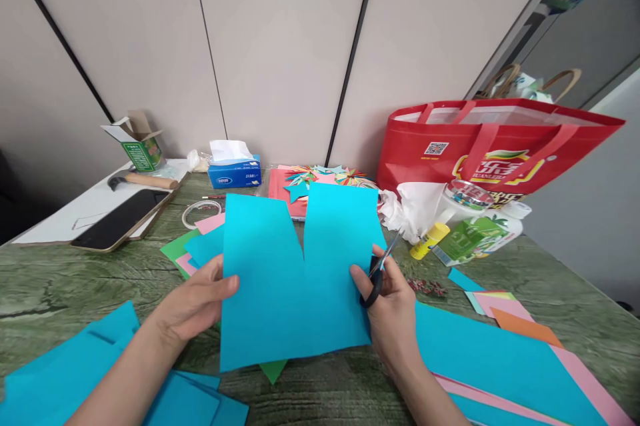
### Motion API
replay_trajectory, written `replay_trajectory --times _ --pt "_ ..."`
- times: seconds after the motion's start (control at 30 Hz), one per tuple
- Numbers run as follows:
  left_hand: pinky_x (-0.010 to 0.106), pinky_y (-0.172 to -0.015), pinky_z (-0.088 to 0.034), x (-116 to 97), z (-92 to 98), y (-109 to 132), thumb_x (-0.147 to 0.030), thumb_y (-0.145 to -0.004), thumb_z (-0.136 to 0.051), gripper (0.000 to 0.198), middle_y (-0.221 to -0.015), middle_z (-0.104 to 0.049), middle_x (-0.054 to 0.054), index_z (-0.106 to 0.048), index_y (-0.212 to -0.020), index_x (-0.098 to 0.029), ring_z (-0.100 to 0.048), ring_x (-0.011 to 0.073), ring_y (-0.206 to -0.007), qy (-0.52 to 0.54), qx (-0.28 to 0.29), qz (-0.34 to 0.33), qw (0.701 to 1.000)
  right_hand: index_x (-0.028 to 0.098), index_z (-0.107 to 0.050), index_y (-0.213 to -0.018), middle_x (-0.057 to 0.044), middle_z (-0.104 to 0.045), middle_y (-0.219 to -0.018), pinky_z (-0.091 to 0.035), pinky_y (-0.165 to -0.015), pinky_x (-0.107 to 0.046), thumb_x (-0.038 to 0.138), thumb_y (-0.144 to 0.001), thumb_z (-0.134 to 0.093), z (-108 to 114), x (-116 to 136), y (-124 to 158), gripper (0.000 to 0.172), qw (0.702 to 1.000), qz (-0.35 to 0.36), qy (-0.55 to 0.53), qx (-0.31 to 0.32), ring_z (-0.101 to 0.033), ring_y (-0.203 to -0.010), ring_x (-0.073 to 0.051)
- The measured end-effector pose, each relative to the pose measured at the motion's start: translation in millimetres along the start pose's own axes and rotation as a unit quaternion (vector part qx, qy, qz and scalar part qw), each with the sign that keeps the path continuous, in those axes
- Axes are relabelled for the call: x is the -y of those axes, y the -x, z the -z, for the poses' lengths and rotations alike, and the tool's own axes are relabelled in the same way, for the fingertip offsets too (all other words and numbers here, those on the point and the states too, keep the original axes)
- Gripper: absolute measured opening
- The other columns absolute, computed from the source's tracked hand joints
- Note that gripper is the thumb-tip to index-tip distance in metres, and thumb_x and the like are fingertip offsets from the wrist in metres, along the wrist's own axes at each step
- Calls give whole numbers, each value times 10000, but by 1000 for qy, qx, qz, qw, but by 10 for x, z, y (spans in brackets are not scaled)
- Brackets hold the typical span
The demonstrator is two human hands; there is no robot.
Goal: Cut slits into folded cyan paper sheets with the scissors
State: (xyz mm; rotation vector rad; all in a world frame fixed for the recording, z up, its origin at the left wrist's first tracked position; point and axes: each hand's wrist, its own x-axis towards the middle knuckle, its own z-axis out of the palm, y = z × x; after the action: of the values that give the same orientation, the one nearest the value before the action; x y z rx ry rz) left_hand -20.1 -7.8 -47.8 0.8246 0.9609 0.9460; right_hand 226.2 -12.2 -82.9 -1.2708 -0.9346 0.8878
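Note:
A sheet of blue paper point(265, 293) is held up over the table, with a slit running from its top edge down to about the middle. The two flaps beside the slit stand apart. My left hand point(200, 299) pinches the sheet's left edge between thumb and fingers. At the right edge, my right hand point(387, 296) has a pair of scissors point(376, 279) with black handles in its fingers, blades pointing up and right. The right thumb also rests on the front of the sheet. Part of the right fingers is hidden behind the scissors and paper.
Blue sheets point(70, 359) lie at left front; a blue and pink stack point(500, 359) lies at right. Behind are a tissue box point(235, 171), folded paper stars point(345, 177), a yellow glue stick point(430, 241) and a red bag point(425, 153). A phone point(120, 219) and hammer point(145, 179) lie left.

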Motion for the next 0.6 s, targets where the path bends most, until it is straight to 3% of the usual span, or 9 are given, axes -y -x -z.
replay_trajectory --times 0.07,0.17,0.33,0.4,0.5,0.6 --pt "467 -801 -503 -12 -67 9 -344 -513 -757 724 -1103 -620 102 -472 -1165 -209 -525 367 -1036 18 27 33 999 197 -480 -1113 18 -479 -743 -327 -536 -217 350 -661 -655 4 7 -2 508 1000 8 2 -19 -425 -643 -121" --pt "495 -794 -508 -65 -185 26 -256 -550 -749 768 -1117 -612 108 -401 -1232 -195 -536 368 -1020 18 25 78 996 213 -485 -1104 22 -485 -744 -337 -546 -210 336 -666 -656 -10 2 0 486 1000 10 -2 -8 -433 -667 -123" --pt "479 -805 -516 -169 -230 22 -260 -597 -718 773 -1191 -565 80 -346 -1274 -221 -521 351 -1047 -13 -25 43 999 198 -502 -1072 -15 -573 -794 -401 -578 -247 344 -645 -666 -37 8 0 480 994 -36 -42 97 -496 -730 -169" --pt "470 -814 -517 -192 -181 10 -266 -615 -704 723 -1201 -559 65 -374 -1257 -231 -514 347 -1057 -28 -12 41 999 181 -511 -1061 -21 -582 -776 -409 -558 -261 344 -619 -682 -34 14 -5 500 990 -57 -45 120 -505 -696 -174" --pt "473 -821 -515 -199 -104 2 -273 -600 -711 699 -1211 -551 51 -408 -1229 -239 -485 364 -1083 -63 20 65 996 184 -516 -1065 -5 -567 -746 -405 -545 -257 322 -598 -694 -9 19 -29 519 997 -37 -24 66 -506 -668 -159" --pt "426 -815 -532 -185 -83 0 -313 -544 -738 720 -1229 -537 42 -445 -1198 -238 -443 374 -1120 -122 -24 73 990 200 -539 -1052 -1 -552 -750 -421 -569 -257 301 -600 -691 22 32 -67 488 1000 13 18 16 -523 -700 -158"
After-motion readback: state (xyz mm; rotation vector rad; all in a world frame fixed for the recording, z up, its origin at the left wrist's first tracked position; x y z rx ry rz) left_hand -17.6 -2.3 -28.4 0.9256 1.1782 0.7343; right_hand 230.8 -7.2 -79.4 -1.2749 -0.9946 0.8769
